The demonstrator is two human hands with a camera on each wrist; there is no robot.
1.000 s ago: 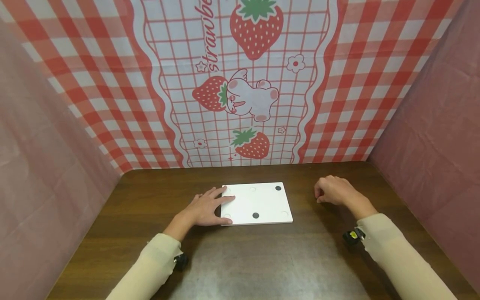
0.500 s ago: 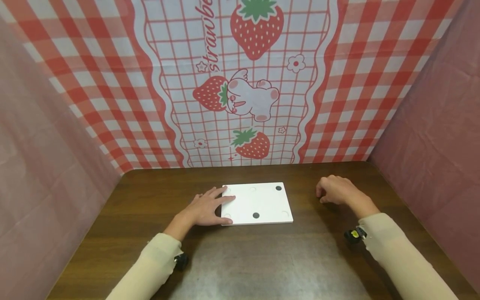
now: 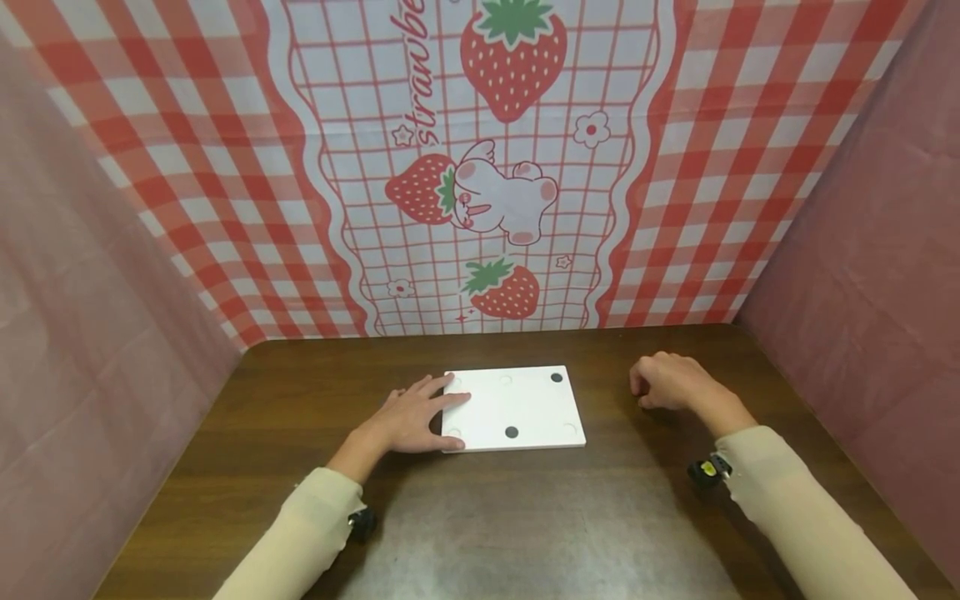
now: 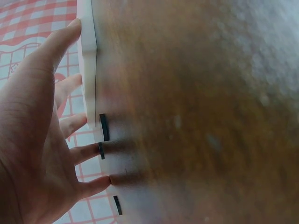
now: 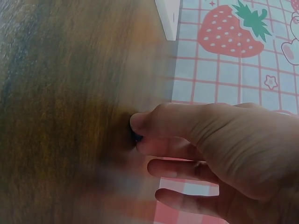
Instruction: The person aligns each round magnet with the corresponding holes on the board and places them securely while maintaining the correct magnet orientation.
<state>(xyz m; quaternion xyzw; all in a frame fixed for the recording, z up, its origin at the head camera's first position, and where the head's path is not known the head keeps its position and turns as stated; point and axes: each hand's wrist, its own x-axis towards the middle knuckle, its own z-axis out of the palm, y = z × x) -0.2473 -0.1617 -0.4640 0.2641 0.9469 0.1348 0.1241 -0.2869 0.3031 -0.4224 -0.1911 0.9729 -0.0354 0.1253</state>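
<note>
A flat white board (image 3: 525,404) with several shallow round recesses lies on the table. One black disc (image 3: 557,377) sits in its far right recess, another black disc (image 3: 512,432) in the near middle one. My left hand (image 3: 411,418) is spread over the board's left end, thumb and fingertips on the surface. In the left wrist view, several thin black discs (image 4: 103,127) are by the outer fingers; the hand covers them in the head view. To the right of the board, my right hand (image 3: 671,382) pinches a small dark disc (image 5: 136,136) between thumb and index finger, at the tabletop.
The brown wooden table (image 3: 480,517) stretches in front of the board. A strawberry-print checked cloth (image 3: 495,208) hangs along its back edge. Pink curtains (image 3: 877,275) close in both sides. Each wrist carries a small black camera (image 3: 705,472).
</note>
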